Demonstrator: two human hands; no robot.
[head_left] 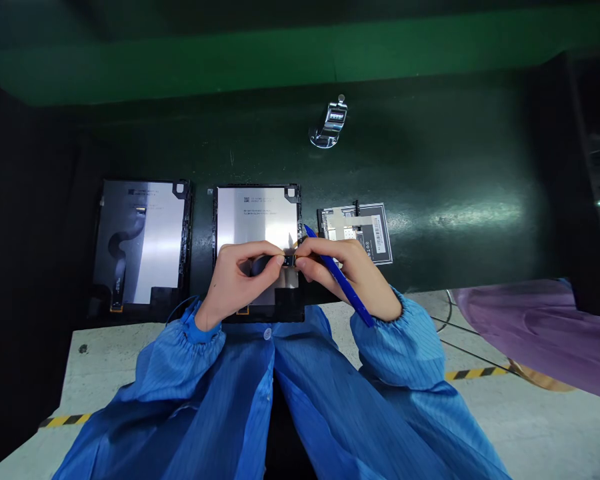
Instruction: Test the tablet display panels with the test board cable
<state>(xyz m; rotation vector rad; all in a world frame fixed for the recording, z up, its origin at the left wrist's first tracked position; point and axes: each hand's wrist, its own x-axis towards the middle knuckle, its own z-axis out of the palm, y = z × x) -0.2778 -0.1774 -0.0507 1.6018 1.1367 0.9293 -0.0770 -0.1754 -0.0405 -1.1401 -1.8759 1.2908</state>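
Both hands meet over an open tablet back with a silver inner plate, lying at the near edge of the dark green bench. My left hand pinches a small dark part between thumb and fingers. My right hand pinches the same small part from the other side and also grips a blue plastic stick, whose tip points up and left past the tablet's right edge.
A second open tablet back with a dark flex cable lies to the left. A small circuit board on a black card sits to the right. A shiny metal counter stands further back. Someone's purple sleeve shows at the right.
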